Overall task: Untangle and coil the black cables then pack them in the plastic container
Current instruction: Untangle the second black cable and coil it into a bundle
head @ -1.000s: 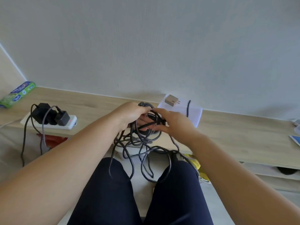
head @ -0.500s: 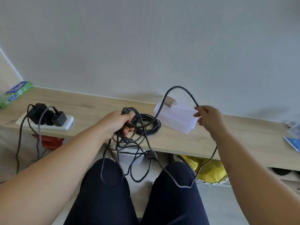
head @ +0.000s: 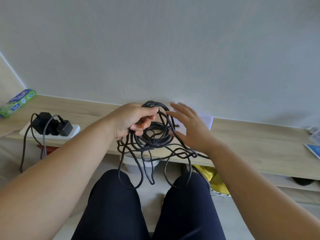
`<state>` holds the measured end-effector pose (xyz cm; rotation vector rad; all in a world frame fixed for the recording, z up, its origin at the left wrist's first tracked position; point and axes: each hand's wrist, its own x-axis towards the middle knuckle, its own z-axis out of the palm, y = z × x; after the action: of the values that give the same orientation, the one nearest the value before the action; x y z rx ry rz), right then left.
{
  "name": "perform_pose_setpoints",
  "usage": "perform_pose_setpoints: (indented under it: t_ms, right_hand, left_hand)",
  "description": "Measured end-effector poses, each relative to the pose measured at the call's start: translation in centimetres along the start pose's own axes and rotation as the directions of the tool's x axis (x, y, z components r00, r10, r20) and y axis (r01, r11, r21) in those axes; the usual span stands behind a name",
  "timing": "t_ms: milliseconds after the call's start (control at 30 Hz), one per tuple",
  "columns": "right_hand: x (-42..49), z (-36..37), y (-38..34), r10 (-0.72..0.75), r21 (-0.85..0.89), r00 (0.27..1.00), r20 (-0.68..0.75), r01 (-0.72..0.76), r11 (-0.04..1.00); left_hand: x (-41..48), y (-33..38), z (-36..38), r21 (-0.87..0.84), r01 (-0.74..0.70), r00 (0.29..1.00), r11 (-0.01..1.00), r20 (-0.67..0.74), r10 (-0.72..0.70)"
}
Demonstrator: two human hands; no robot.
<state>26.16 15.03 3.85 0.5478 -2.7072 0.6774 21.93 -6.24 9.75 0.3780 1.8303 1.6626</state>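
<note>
The cables [head: 155, 137] hang as a loose tangle over the shelf [head: 259, 144] edge, with loops trailing down to our knees. Our left hand [head: 131, 121] grips the bundle's top. Our right hand [head: 190, 130], fingers spread, lies just beside the bundle's right side. It is the hand nearer the strand running off rightward.

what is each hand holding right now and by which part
The left hand grips the black cables at the top of their gathered loops; the rest dangles. The right hand is open, fingers spread beside the loops, holding nothing.
</note>
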Motion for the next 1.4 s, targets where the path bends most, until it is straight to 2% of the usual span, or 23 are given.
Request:
perform_pose_setpoints:
  t_ms: [67, 133, 200, 233, 367, 433, 533, 567, 667, 700, 800, 833, 900, 967, 1000, 1067, 1133, 1200, 1267, 1300, 1333, 1367, 1400]
  right_hand:
    - [-0.2, 0.0, -0.5, 0.192, 0.284, 0.979, 0.063, -0.202, 0.937]
    - [-0.5, -0.4, -0.6, 0.377, 0.48, 0.901, 0.215, -0.434, 0.762]
    - [-1.0, -0.6, -0.2, 0.449, 0.584, 0.826, 0.34, -0.56, 0.588]
    - [-1.3, -0.7, 0.1, 0.474, 0.59, 0.811, 0.342, -0.578, 0.564]
    - [-2.7, -1.7, 2.4, 0.57, 0.473, 0.773, 0.279, -0.627, 0.619]
    - [-3.6, -1.9, 3.3, 0.577, 0.433, 0.756, 0.309, -0.652, 0.622]
    - [-4.7, -1.4, 4.4, 0.582, 0.42, 0.756, 0.3, -0.653, 0.631]
    - [-5.2, -1.0, 4.7, 0.582, 0.479, 0.748, 0.32, -0.657, 0.582]
    - [-6.8, 0.1, 6.3, 0.601, 0.681, 0.668, 0.439, -0.684, 0.262]
    - [-7.2, 0.3, 6.9, 0.618, 0.658, 0.643, 0.452, -0.708, 0.255]
    - [-7.8, 0.9, 7.6, 0.723, 0.476, 0.576, 0.381, -0.793, 0.381]
    - [-7.3, 0.6, 7.5, 0.762, 0.508, 0.561, 0.323, -0.782, 0.361]
    - [-5.7, -0.1, 7.3, 0.844, 0.695, 0.485, 0.228, -0.688, 0.208]
    - [-3.3, -1.3, 6.6, 0.849, 0.839, 0.439, 0.294, -0.544, -0.009]
    - [-2.0, -1.9, 6.3, 0.812, 0.874, 0.446, 0.376, -0.461, -0.152]
    - [0.1, -2.8, 5.4, 0.688, 0.866, 0.526, 0.499, -0.325, -0.38]
    - [1.6, -3.2, 4.6, 0.6, 0.833, 0.6, 0.529, -0.233, -0.502]
    - [2.7, -3.3, 3.8, 0.553, 0.795, 0.646, 0.527, -0.144, -0.589]
    - [3.6, -3.2, 3.3, 0.538, 0.752, 0.665, 0.518, -0.055, -0.657]
    - [4.0, -3.2, 3.2, 0.543, 0.734, 0.666, 0.511, -0.008, -0.679]
    - [4.4, -3.1, 3.2, 0.548, 0.712, 0.668, 0.503, 0.039, -0.701]
    - [4.9, -3.1, 3.1, 0.55, 0.683, 0.672, 0.496, 0.088, -0.725]
    - [5.5, -3.1, 3.1, 0.555, 0.649, 0.674, 0.488, 0.144, -0.747]
  left_hand:
    - [-0.2, 0.6, -0.5, -0.027, -0.033, 0.999, 0.999, 0.033, 0.034]
    - [-0.4, 0.9, -1.1, -0.06, -0.066, 0.997, 0.996, 0.047, 0.069]
    - [-0.5, 0.8, -1.8, -0.083, -0.101, 0.994, 0.991, 0.037, 0.105]
    - [-0.5, 0.7, -2.2, -0.092, -0.12, 0.992, 0.988, 0.021, 0.122]
    - [0.2, -0.4, -3.9, -0.193, -0.186, 0.974, 0.964, -0.169, 0.154]
    - [0.7, -1.0, -4.7, -0.301, -0.222, 0.949, 0.927, -0.287, 0.134]
    - [1.2, -1.3, -5.4, -0.421, -0.312, 0.913, 0.851, -0.38, 0.147]
    - [1.4, -1.3, -5.6, -0.444, -0.341, 0.903, 0.829, -0.401, 0.156]
    - [1.9, -1.3, -6.4, -0.5, -0.418, 0.862, 0.759, -0.481, 0.158]
    - [2.1, -1.2, -6.8, -0.51, -0.437, 0.846, 0.74, -0.512, 0.147]
    - [2.9, -1.0, -8.0, -0.493, -0.453, 0.812, 0.742, -0.573, 0.115]
    - [3.2, -0.8, -8.2, -0.447, -0.445, 0.805, 0.776, -0.58, 0.127]
    - [4.0, -1.3, -8.0, -0.279, -0.399, 0.782, 0.873, -0.601, 0.165]
    - [4.8, -1.9, -7.3, -0.034, -0.294, 0.746, 0.955, -0.633, 0.207]
    - [5.6, -2.2, -6.9, 0.063, -0.233, 0.737, 0.97, -0.639, 0.218]
    - [6.9, -2.6, -6.4, 0.197, -0.156, 0.749, 0.968, -0.615, 0.245]
    - [8.2, -2.9, -5.8, 0.32, -0.097, 0.782, 0.942, -0.561, 0.272]
    - [9.4, -2.6, -5.2, 0.429, -0.027, 0.85, 0.903, -0.466, 0.246]
    - [10.8, -2.6, -4.7, 0.548, 0.09, 0.923, 0.832, -0.36, 0.137]
    - [11.6, -2.6, -4.6, 0.628, 0.175, 0.938, 0.758, -0.34, 0.065]
    - [12.2, -2.6, -4.4, 0.694, 0.247, 0.932, 0.676, -0.361, 0.03]
    - [12.2, -2.2, -4.0, 0.733, 0.281, 0.914, 0.619, -0.401, 0.061]
    - [11.9, -2.0, -3.4, 0.749, 0.241, 0.899, 0.617, -0.413, 0.15]
